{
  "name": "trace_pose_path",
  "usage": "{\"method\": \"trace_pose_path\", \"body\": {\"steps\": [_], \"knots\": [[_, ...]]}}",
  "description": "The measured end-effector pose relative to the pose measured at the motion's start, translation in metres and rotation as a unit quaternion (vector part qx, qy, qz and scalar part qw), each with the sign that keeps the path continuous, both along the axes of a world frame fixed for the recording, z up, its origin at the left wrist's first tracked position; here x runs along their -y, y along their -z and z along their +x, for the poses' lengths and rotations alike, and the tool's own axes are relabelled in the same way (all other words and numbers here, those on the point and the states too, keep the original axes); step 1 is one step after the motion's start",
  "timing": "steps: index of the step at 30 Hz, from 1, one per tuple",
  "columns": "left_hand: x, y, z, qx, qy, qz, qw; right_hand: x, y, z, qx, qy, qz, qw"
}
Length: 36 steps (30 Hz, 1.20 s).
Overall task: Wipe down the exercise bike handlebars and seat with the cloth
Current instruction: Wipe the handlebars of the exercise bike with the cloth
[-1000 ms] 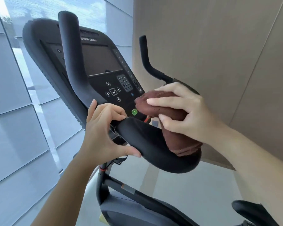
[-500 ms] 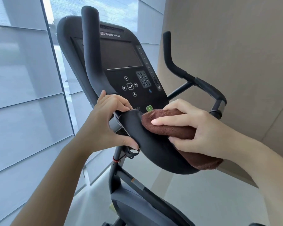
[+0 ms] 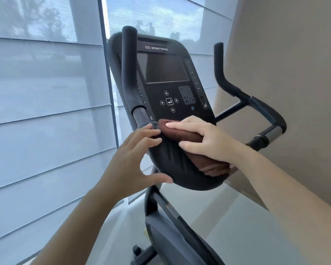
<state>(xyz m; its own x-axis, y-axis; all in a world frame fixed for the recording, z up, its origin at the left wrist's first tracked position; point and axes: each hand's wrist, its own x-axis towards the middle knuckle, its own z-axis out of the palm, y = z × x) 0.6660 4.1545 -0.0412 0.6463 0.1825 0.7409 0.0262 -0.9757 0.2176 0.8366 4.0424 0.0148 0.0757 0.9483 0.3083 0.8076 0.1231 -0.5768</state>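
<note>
A folded brown cloth [image 3: 182, 135] lies on top of the black padded centre of the exercise bike handlebars [image 3: 182, 172]. My right hand [image 3: 204, 141] presses down on the cloth and grips it, with its fingers pointing left. My left hand [image 3: 136, 159] holds the left edge of the padded bar, fingers on top and thumb underneath. The left upright grip [image 3: 128, 73] rises in front of the console [image 3: 166, 77]. The right handlebar [image 3: 237, 94] bends away to the right. The seat is not in view.
A window with grey blinds [image 3: 46, 111] fills the left side. A beige wall [image 3: 285, 64] stands close on the right. The bike's frame and shroud [image 3: 170, 232] descend below the handlebars to a pale floor.
My right hand has slid the cloth leftward along the padded bar, up to my left fingers. My left fingers have loosened and spread. The camera view has shifted, so the bike sits further right.
</note>
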Motion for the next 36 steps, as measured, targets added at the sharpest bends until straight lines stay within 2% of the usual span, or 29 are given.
{"method": "trace_pose_path", "body": {"steps": [9,12,15,17,21,26,30,33,36], "knots": [[0.043,0.012,0.016,-0.009,-0.082,0.066,0.994,0.081,0.024,0.034,0.162,-0.045,0.061,0.984],[0.051,0.016,0.02,0.015,-0.08,0.027,0.996,0.084,0.015,0.047,0.124,-0.032,0.056,0.99],[0.051,0.016,0.022,0.034,-0.072,0.002,0.997,0.063,0.008,0.038,0.028,0.017,0.137,0.99],[0.052,0.015,0.022,0.034,-0.079,-0.01,0.996,0.043,0.013,0.016,-0.001,0.043,0.167,0.985],[0.055,0.014,0.021,0.041,-0.081,-0.027,0.996,0.032,0.027,-0.002,-0.013,0.066,0.116,0.991],[0.056,0.014,0.023,0.05,-0.076,-0.031,0.995,0.063,0.039,0.014,0.06,0.085,0.144,0.984],[0.057,0.014,0.022,0.054,-0.071,-0.032,0.995,0.082,0.053,0.015,0.128,0.128,0.202,0.962],[0.058,0.014,0.021,0.041,-0.079,-0.021,0.996,0.082,0.058,0.007,0.132,0.15,0.214,0.956],[0.057,0.015,0.021,0.032,-0.087,-0.011,0.996,0.083,0.053,0.013,0.091,0.143,0.215,0.962]]}}
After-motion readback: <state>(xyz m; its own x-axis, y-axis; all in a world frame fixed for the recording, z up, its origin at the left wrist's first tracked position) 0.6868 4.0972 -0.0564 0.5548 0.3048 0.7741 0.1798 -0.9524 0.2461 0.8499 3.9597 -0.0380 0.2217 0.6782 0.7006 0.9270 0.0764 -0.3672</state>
